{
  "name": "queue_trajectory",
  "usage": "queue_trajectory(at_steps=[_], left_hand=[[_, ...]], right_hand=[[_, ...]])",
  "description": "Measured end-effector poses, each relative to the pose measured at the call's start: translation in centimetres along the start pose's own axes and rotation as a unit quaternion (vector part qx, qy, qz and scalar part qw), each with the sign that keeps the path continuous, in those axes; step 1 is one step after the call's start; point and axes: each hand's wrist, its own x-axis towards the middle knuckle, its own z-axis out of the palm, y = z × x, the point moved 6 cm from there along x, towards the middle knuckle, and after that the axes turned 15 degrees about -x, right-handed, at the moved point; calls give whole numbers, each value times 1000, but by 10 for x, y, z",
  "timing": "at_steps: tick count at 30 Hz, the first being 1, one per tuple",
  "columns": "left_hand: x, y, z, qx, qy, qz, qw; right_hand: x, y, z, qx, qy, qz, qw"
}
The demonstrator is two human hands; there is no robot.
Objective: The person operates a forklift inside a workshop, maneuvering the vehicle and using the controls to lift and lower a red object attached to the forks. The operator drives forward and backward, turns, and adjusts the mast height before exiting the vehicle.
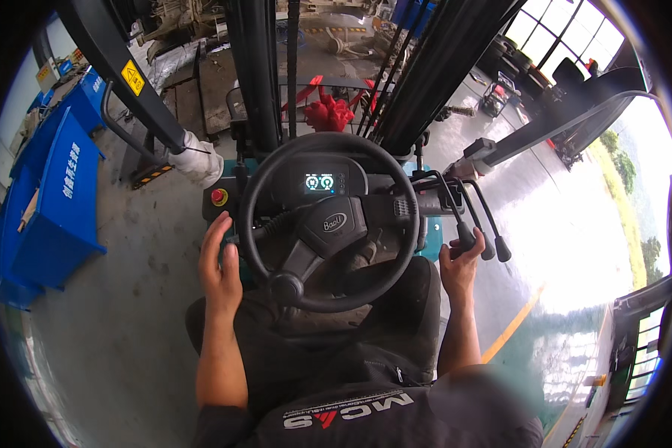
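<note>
My left hand [221,265] is raised just left of the black steering wheel [252,257], fingers stretched out and holding nothing. Close to its fingertips is the dark tip of a stalk [261,230] that runs out from the steering column. Ahead of that hand sits a red emergency stop button [219,196] on a yellow base. On the right, my right hand [461,261] has its fingers round the black knob of the nearest control lever [466,235]. Two more levers [503,248] stand beside it. A lit display [325,183] shows through the wheel.
Dark mast columns [258,89] rise in front, with a red ribbon bow [328,113] between them. Blue cabinets [61,201] stand on the floor at the left. A black cab pillar [127,71] is front left. Tyres and a small machine [498,95] lie far right.
</note>
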Motion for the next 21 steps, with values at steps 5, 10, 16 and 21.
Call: queue_trajectory(at_steps=[5,10,16,21], left_hand=[[-5,89,58,123,-166,157,966],[-22,86,80,94,-208,146,963],[-28,104,98,121,-213,169,955],[-32,108,108,94,-205,155,962]], right_hand=[[5,-4,-4,6,-3,7,1000],[10,-1,-6,12,-7,-4,1000],[16,5,-13,8,-18,-10,1000],[22,12,-18,30,-17,-8,999]])
